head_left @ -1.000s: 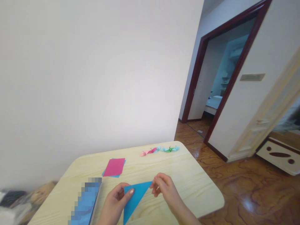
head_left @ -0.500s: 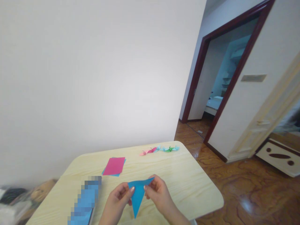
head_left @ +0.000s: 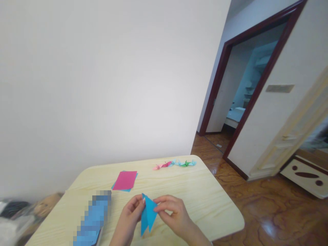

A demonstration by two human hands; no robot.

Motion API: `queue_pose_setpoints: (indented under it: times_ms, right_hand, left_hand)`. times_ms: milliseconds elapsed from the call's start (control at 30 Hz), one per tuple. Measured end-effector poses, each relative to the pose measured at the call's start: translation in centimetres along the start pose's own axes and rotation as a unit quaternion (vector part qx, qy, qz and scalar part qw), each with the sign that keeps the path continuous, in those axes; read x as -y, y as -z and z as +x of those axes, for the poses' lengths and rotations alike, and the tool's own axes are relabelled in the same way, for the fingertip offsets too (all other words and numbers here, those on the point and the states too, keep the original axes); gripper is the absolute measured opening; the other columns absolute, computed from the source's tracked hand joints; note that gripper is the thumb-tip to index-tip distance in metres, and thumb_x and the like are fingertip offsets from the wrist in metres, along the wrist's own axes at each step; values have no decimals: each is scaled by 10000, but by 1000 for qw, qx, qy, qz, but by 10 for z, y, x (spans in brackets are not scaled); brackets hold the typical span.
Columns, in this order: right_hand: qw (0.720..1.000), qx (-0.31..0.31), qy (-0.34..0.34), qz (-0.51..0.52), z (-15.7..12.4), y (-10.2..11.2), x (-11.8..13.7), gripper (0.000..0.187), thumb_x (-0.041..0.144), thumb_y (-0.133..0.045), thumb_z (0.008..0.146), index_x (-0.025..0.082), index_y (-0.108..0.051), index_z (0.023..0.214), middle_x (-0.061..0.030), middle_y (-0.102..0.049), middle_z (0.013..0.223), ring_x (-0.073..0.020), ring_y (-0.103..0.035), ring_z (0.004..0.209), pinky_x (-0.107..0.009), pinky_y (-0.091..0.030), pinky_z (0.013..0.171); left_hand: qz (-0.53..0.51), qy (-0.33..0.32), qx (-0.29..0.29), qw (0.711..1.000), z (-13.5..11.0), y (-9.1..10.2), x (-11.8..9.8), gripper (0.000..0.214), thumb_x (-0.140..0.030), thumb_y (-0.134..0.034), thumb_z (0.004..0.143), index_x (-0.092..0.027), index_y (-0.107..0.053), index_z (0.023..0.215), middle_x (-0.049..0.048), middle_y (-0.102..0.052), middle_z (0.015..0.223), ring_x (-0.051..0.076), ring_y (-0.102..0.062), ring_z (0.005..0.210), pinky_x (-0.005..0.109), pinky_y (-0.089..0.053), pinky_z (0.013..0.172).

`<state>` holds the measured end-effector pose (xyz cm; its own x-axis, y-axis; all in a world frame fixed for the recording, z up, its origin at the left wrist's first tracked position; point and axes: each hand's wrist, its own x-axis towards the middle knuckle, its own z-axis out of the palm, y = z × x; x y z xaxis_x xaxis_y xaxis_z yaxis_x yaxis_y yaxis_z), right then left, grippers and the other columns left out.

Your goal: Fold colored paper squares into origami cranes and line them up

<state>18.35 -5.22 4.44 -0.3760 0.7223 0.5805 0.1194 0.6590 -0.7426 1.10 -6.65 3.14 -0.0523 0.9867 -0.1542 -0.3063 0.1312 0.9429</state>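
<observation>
A blue folded paper triangle [head_left: 148,214] is held up just above the light wooden table [head_left: 205,201], points hanging down. My left hand [head_left: 131,214] pinches its left edge with closed fingers. My right hand [head_left: 172,212] pinches its right side, fingers curled. A pink paper sheet [head_left: 125,180] lies on a blue sheet further back on the table.
Several small folded paper cranes [head_left: 175,164], pink, light blue and green, sit in a row near the table's far edge. A blurred blue object [head_left: 93,218] lies at the left. An open doorway [head_left: 243,92] and wooden floor are to the right.
The wide blue triangle has been folded narrower. My right hand has brought the right corner over toward my left hand, and both hands have drawn closer together.
</observation>
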Motion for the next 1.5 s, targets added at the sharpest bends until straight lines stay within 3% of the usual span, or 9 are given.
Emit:
queue_pose_setpoints:
  times_ms: [133, 267, 433, 567, 700, 833, 1000, 1300, 1500]
  right_hand:
    - [997, -65, -8, -33, 0, -1, -7, 207, 102, -557, 768, 239, -694, 842, -46, -686, 858, -168, -639, 796, -265, -521, 705]
    - [985, -138, -107, -13, -3, -8, -21, 132, 164, -555, 775, 185, -661, 850, -63, -673, 788, -178, -641, 685, -252, -531, 578]
    - [978, -126, -169, 6, -12, -13, -23, 221, 205, -547, 781, 165, -579, 996, -64, -661, 815, -173, -631, 662, -254, -527, 584]
    - [993, 21, -113, -37, -12, 0, -7, 644, 119, -614, 689, 239, -383, 1278, -22, -649, 897, -150, -613, 688, -266, -508, 694]
    - [983, 117, -29, -138, -5, 13, 0, 431, 66, -556, 717, 280, -577, 1091, -25, -653, 942, -170, -602, 822, -260, -464, 741]
    - [976, 71, -3, -205, -3, 13, -8, 279, 84, -547, 742, 255, -659, 932, -36, -644, 815, -173, -586, 751, -250, -449, 661]
    - [971, 28, 5, -238, -7, 3, -10, 277, 86, -563, 735, 256, -670, 927, -33, -554, 754, -158, -529, 688, -249, -431, 600]
    - [929, 37, 131, -344, 6, 16, 6, 329, 50, -550, 728, 297, -629, 931, -38, -506, 1157, -244, -395, 1094, -504, -223, 992]
    - [965, 53, 68, -246, 12, 15, 10, 79, 204, -597, 779, 258, -630, 827, -34, -564, 1069, -239, -450, 1060, -482, -260, 985]
  left_hand:
    - [-4, 26, 20, 999, -3, 4, 9, 400, -541, -656, 648, -203, -636, 861, 6, -665, 724, 139, -596, 645, 238, -482, 559]
    - [7, 36, 59, 998, -5, 3, 26, 423, -473, -768, 529, -186, -639, 811, 6, -651, 658, 147, -586, 601, 232, -468, 479]
    - [-22, -3, -67, 997, -2, -1, 30, 413, -421, -797, 492, -192, -601, 774, -54, -590, 571, 127, -575, 572, 216, -468, 484]
    - [-30, -48, -105, 993, 5, 4, 15, 516, -429, -783, 512, -197, -567, 919, -53, -620, 621, 135, -593, 605, 224, -477, 519]
    - [-30, -82, -112, 990, 11, 9, 1, 557, -399, -799, 501, -189, -546, 950, -64, -632, 596, 74, -514, 449, 171, -386, 423]
    - [-87, -53, -117, 988, 9, 4, 3, 575, -375, -812, 493, -202, -552, 976, -27, -677, 717, 119, -623, 620, 203, -462, 542]
    - [-86, 13, -35, 996, 2, -10, 17, 361, -391, -777, 559, -168, -634, 804, 29, -705, 775, 165, -642, 728, 262, -501, 619]
    - [38, -80, -29, 996, 4, -12, 5, 300, -420, -755, 557, -162, -670, 684, -32, -627, 507, 101, -540, 452, 200, -441, 446]
    - [9, -63, -20, 998, 4, -13, 6, 336, -404, -786, 500, -170, -665, 709, -4, -670, 547, 131, -572, 501, 212, -439, 455]
